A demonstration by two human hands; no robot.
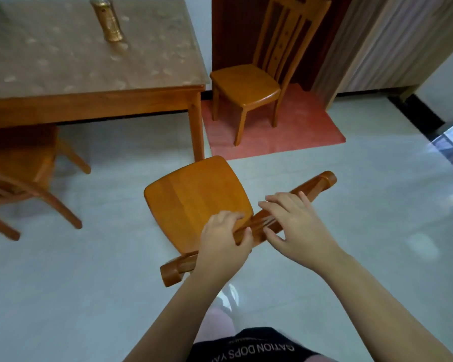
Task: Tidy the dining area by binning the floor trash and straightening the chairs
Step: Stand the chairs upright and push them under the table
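An orange wooden chair [194,197] stands in the middle of the floor, seen from above, its seat pointing toward the table and turned at an angle to it. My left hand [224,241] is closed around the chair's top rail near its left part. My right hand [289,226] rests on the same rail a little to the right, fingers spread and not wrapped around it. A second chair [249,84] stands at the back on a red mat. A third chair [19,173] sits half under the table at the left. No floor trash is visible.
The wooden dining table [94,100] with a patterned cover fills the upper left, a golden bottle [109,19] standing on it. The red mat [293,126] lies beside the table leg. A dark door and curtain are at the back right. Pale tile floor surrounds the chair.
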